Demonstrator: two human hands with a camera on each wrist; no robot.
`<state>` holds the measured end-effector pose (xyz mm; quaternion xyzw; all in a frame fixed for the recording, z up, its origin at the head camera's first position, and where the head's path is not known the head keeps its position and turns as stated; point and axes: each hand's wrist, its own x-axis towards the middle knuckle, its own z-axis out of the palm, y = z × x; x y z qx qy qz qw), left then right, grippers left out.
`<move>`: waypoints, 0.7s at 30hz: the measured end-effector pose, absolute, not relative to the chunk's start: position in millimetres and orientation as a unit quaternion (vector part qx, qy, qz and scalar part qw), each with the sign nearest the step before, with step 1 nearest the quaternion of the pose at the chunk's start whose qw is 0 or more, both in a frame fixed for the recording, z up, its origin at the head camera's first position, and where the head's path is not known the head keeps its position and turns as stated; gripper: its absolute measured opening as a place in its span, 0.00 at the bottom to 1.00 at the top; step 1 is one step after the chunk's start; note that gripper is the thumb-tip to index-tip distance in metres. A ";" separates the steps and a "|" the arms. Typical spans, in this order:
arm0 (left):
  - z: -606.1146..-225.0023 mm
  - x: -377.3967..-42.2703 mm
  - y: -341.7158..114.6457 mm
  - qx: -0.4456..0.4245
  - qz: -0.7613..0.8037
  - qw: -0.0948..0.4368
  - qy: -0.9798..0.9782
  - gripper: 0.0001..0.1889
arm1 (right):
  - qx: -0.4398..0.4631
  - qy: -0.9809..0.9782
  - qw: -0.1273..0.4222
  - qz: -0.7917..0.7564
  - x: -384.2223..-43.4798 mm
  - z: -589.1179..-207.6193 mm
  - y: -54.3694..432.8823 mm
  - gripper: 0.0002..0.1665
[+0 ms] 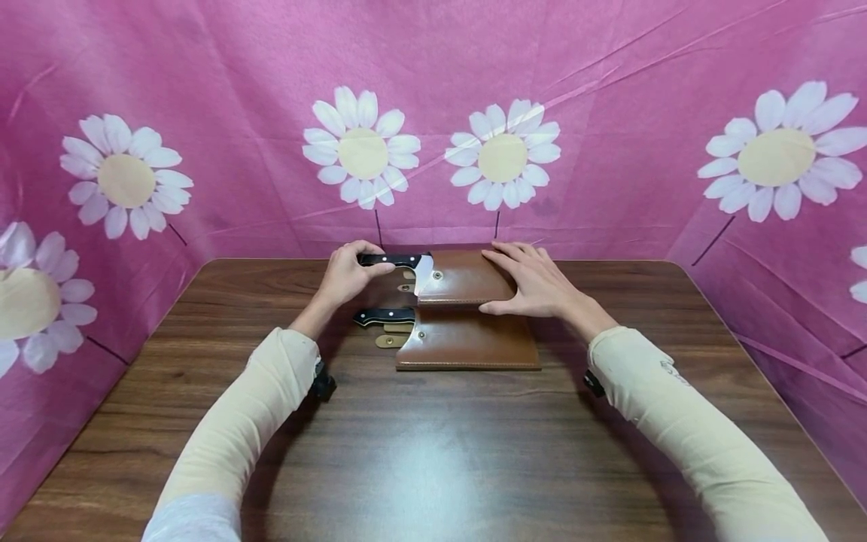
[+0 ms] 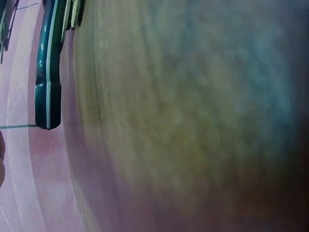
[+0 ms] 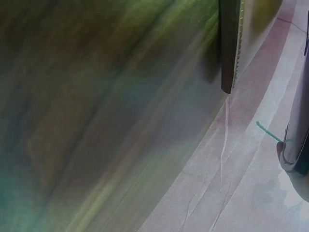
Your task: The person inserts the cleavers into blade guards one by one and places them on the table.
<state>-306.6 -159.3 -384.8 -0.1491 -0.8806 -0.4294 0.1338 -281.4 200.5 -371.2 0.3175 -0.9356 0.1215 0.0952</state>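
My left hand [image 1: 344, 277] pinches the black riveted handle of the far cleaver [image 1: 400, 261], thumb below and fingers above. A strip of its silver blade [image 1: 424, 277] shows at the mouth of a brown leather sheath [image 1: 467, 277]; the rest is hidden inside. At the sheath's right end, my right hand [image 1: 535, 280] holds it, fingers over the far edge and thumb at the near edge. The far sheath overlaps a second brown sheath [image 1: 467, 350] in the head view. A second cleaver's black handle [image 1: 386, 316] sticks out leftward from that nearer sheath.
A snap strap [image 1: 389, 342] extends left from the nearer sheath, under the handle. Both sheaths are over the back half of a brown wood-grain table [image 1: 420, 452]. A pink cloth with daisies [image 1: 433, 68] hangs behind the table and along both sides.
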 end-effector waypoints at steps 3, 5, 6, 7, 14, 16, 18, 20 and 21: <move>-384.7 -305.7 -157.5 -0.151 -0.432 0.135 -0.879 0.19 | 0.318 -0.936 0.095 0.120 -281.3 -369.4 198.5 0.64; -385.1 -305.7 -156.5 -0.152 -0.434 0.136 -0.877 0.18 | 0.318 -0.936 0.095 0.119 -281.0 -368.0 197.3 0.64; -385.1 -305.6 -156.1 -0.154 -0.435 0.136 -0.877 0.18 | 0.318 -0.936 0.095 0.117 -281.1 -367.7 197.0 0.65; -385.4 -305.7 -156.0 -0.155 -0.436 0.136 -0.876 0.17 | 0.318 -0.936 0.095 0.115 -281.3 -367.6 196.9 0.65; -385.8 -305.5 -155.9 -0.167 -0.443 0.133 -0.871 0.15 | 0.321 -0.935 0.100 0.115 -282.3 -367.3 197.0 0.65; -385.1 -305.0 -156.0 -0.167 -0.446 0.132 -0.869 0.15 | 0.323 -0.933 0.102 0.120 -282.5 -367.1 197.2 0.64; -384.6 -304.6 -155.6 -0.167 -0.447 0.129 -0.869 0.15 | 0.325 -0.932 0.105 0.124 -283.3 -367.7 197.7 0.64; -384.2 -304.3 -155.1 -0.166 -0.447 0.125 -0.870 0.16 | 0.327 -0.930 0.107 0.127 -283.9 -368.5 198.2 0.64; -383.9 -304.3 -154.8 -0.166 -0.447 0.123 -0.871 0.16 | 0.327 -0.930 0.109 0.128 -284.4 -369.2 198.3 0.64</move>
